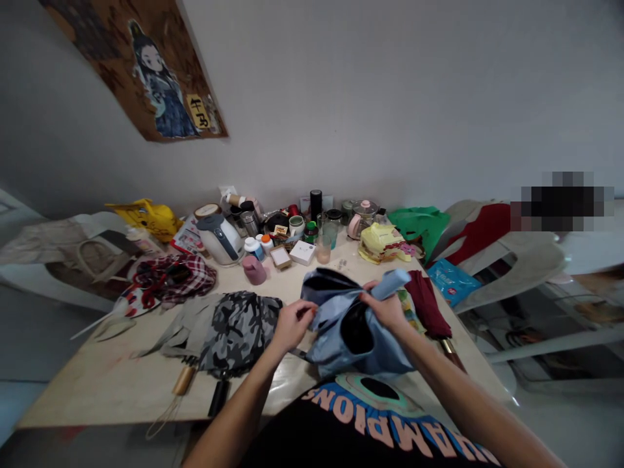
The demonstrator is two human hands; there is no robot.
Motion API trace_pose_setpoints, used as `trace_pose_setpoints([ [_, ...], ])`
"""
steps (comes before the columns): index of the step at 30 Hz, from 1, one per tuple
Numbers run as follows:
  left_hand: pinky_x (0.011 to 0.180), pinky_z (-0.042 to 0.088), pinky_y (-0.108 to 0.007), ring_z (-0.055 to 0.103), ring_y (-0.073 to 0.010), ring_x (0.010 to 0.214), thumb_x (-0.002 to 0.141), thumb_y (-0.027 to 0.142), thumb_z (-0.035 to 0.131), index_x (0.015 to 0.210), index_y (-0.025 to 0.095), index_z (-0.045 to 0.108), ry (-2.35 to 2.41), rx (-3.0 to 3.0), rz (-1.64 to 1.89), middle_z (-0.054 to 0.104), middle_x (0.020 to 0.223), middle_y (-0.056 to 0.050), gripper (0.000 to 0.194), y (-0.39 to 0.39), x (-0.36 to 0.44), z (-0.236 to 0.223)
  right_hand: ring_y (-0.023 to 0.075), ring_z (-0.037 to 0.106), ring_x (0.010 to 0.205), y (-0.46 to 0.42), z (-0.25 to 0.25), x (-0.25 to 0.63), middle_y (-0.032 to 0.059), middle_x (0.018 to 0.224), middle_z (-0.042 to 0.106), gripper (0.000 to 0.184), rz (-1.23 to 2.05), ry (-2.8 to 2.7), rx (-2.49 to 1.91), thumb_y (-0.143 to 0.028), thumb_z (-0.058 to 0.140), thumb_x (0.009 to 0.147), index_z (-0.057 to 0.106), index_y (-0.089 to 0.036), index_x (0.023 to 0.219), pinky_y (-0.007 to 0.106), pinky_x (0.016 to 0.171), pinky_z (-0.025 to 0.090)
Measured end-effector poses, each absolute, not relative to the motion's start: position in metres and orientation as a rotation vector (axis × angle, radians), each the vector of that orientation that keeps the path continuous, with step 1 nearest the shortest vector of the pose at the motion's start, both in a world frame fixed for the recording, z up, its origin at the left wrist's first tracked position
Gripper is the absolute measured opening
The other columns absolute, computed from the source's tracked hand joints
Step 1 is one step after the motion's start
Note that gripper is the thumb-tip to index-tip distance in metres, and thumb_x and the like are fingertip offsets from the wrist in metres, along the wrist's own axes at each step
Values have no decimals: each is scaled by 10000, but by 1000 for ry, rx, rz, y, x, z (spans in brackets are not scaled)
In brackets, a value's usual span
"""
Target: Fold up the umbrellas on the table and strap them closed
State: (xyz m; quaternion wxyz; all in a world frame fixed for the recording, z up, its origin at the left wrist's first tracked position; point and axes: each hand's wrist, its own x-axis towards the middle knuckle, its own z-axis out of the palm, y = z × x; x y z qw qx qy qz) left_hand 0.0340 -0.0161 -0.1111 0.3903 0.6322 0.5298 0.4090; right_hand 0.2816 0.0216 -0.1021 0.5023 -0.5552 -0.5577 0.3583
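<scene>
Above table, hands (341, 312) holding blue umbrella (358, 331)

On the table (121, 383), the near umbrella (238, 328) lies just left of the left grip (292, 325), with the outer umbrella (190, 318) on its far side and the kettle (219, 237) beyond them. The box (302, 252) sits ahead of the left grip, while the bag (380, 244) lies ahead of the right grip (386, 308), and the end umbrella (429, 305) is to its right.

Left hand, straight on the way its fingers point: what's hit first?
Probably the blue umbrella, right beside the left hand's fingertips; depth is unclear, so they may already touch.
</scene>
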Motion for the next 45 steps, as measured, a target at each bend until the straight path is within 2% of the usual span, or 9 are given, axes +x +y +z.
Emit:
trace_pose_setpoints([
  [8,582,454,-238,556,-114,627,773,342,595,1001,122,654,1335,1410,1059,652,818,-52,321,-9,13,-104,184,555,719,43,-57,333,-1,725,620,193,680,-1210,-1212,-338,715,594,617,-215,706,348,751,464],
  [15,967,430,-416,492,-255,1133,679,212,739,1275,230,537,1207,2199,1038,527,1219,-114,629,-9,49,-84,182,558,731,39,-54,332,2,731,610,196,679,-1173,-1189,-337,713,584,613,-216,702,346,767,460],
  [19,837,472,-337,568,-201,935,862,152,500,1088,198,636,1106,2303,1075,609,976,-95,268,-14,70,-86,192,578,746,37,-54,330,14,740,632,198,671,-1188,-1161,-339,717,581,615,-213,695,356,783,472],
  [25,663,452,-235,558,-130,675,855,90,424,908,176,607,803,2227,844,602,740,-21,209,-41,65,-74,168,550,648,42,-53,350,-2,658,614,198,478,-1084,-1335,-352,713,568,613,-205,657,321,675,472],
  [28,736,475,-279,569,-160,784,853,151,482,979,172,578,985,2175,1024,598,849,-52,160,-37,59,-66,152,527,612,42,-51,355,-11,632,603,226,447,-1069,-1413,-373,724,568,622,-199,669,292,617,452],
  [32,964,430,-470,466,-293,1159,715,249,696,1296,195,443,1087,2357,1056,494,1250,-152,636,-22,72,-75,159,542,619,40,-48,340,-10,641,613,206,483,-1087,-1315,-362,720,569,619,-204,654,302,623,464],
  [39,676,492,-234,599,-146,753,821,71,479,1026,203,620,590,2502,857,620,852,-42,282,-41,95,-88,187,571,667,43,-44,333,-1,663,631,165,467,-1113,-1196,-330,731,580,631,-223,655,355,703,478],
  [42,751,495,-238,608,-138,838,840,69,490,1061,217,601,675,2315,1148,632,927,-44,288,-34,77,-70,191,584,724,44,-41,346,-4,708,644,158,476,-1161,-1169,-318,740,590,646,-226,678,375,788,464],
  [45,932,459,-394,519,-233,1112,781,142,627,1250,220,513,1168,2141,1400,533,1199,-115,489,-10,57,-62,189,587,741,42,-41,352,-4,731,649,153,512,-1167,-1132,-317,742,598,654,-227,685,370,789,464],
])
